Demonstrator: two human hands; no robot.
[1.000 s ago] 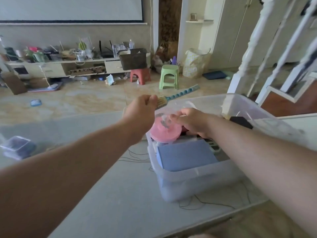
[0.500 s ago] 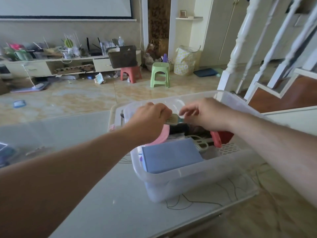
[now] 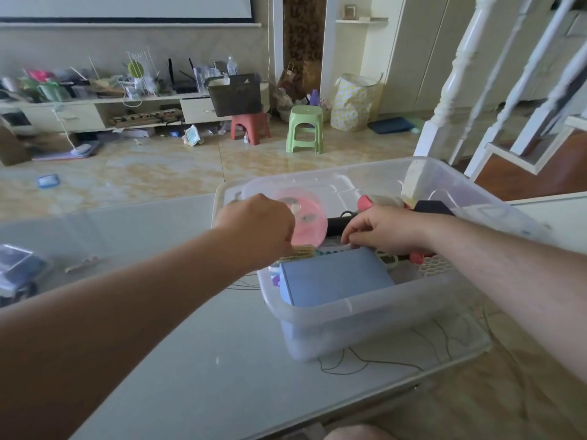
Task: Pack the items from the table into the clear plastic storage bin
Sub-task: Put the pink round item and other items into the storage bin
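The clear plastic storage bin (image 3: 365, 309) stands on the glass table (image 3: 178, 344). Inside it lie a blue box (image 3: 333, 277), a pink disc (image 3: 311, 223), a black tube (image 3: 336, 224) and a black item (image 3: 435, 207). My left hand (image 3: 257, 227) grips the bristle end of a brush (image 3: 298, 253) low over the bin's left side, just behind the blue box. My right hand (image 3: 390, 231) has its fingers curled down onto the brush's teal handle, which is mostly hidden under them.
A small clear container (image 3: 19, 268) and a scrap (image 3: 82, 263) lie on the table at far left. A white mesh piece (image 3: 435, 265) sits in the bin's right side. White stair railing (image 3: 451, 90) rises behind the bin. The table's front edge runs near me.
Both hands have brought the brush down from above the bin into it, turning it level behind the blue box. The pink disc now stands uncovered behind my left hand.
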